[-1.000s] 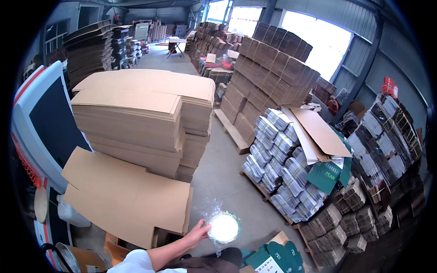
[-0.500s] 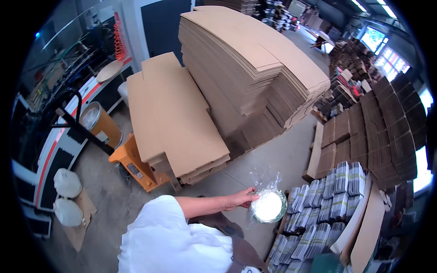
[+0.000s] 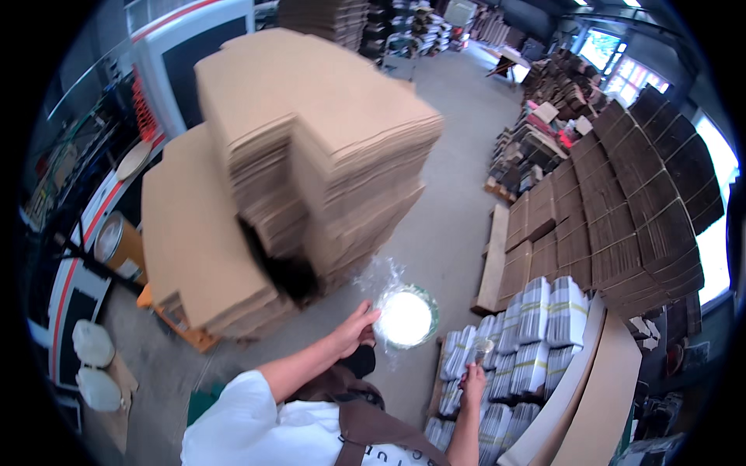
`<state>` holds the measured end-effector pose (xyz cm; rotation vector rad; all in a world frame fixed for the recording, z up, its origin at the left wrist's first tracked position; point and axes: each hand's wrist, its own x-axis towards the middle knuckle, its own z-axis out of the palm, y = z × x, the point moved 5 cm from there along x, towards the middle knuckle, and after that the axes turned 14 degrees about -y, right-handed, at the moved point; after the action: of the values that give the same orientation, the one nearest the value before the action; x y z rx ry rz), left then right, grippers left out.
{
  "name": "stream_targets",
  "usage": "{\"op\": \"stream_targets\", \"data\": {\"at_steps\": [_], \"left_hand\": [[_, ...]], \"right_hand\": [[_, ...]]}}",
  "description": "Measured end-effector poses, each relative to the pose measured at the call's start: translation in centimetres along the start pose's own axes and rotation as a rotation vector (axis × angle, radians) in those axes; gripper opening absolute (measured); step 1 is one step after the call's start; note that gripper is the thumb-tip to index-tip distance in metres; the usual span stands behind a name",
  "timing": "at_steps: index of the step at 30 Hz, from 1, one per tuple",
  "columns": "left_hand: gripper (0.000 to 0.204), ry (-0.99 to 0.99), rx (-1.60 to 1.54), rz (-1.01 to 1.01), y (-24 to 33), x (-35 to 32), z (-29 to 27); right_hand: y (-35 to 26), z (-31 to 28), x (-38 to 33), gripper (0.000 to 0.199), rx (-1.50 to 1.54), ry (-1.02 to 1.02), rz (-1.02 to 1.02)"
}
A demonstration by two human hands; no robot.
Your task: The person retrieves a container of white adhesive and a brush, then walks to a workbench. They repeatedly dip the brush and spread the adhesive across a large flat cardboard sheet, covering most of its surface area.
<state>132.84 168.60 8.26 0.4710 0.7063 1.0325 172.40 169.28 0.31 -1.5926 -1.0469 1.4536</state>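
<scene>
Head view: left hand [image 3: 355, 330] grips wrapped bowl [image 3: 405, 317]; right hand [image 3: 472, 382] below.

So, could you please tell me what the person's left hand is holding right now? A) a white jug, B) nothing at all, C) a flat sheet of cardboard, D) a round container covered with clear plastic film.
D: the left hand grips the rim of a round container with crinkled clear film over its bright white top, while the right hand holds a small item apart from it.
</scene>
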Motion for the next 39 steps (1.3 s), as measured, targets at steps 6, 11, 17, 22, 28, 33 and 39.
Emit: {"op": "stream_targets", "data": {"at_steps": [6, 11, 17, 22, 28, 33, 39], "left_hand": [[0.074, -0.009, 0.013, 0.031, 3.8, 11.7, 1.0], [0.077, -0.139, -0.014, 0.031, 7.8, 26.2, 7.1], [0.072, -0.073, -0.066, 0.122, 12.1, 40.6, 7.2], [0.072, -0.018, -0.022, 0.207, 17.6, 49.6, 6.8], [0.065, 0.143, -0.083, 0.292, 23.9, 61.1, 5.9], [0.063, 0.285, -0.080, 0.433, 30.8, 70.1, 0.7], [0.062, 0.381, -0.006, 0.519, 41.7, 80.2, -6.3]], "right_hand": [[-0.6, -0.5, 9.2, 0.030, 0.002, -0.022, 0.114], [6.4, -14.0, 16.1, 0.043, -1.296, 0.056, -0.315], [-1.2, -15.3, 27.8, 0.056, -1.432, 0.078, -0.353], [-16.6, -11.2, 44.6, 0.027, -0.021, 0.004, 0.092], [-33.4, -5.5, 67.0, 0.024, -0.117, -0.336, -0.038], [-41.6, 1.3, 82.7, 0.025, -0.160, -0.481, -0.087], [-34.6, 1.4, 100.8, 0.037, -0.427, -0.306, -0.018]]}}
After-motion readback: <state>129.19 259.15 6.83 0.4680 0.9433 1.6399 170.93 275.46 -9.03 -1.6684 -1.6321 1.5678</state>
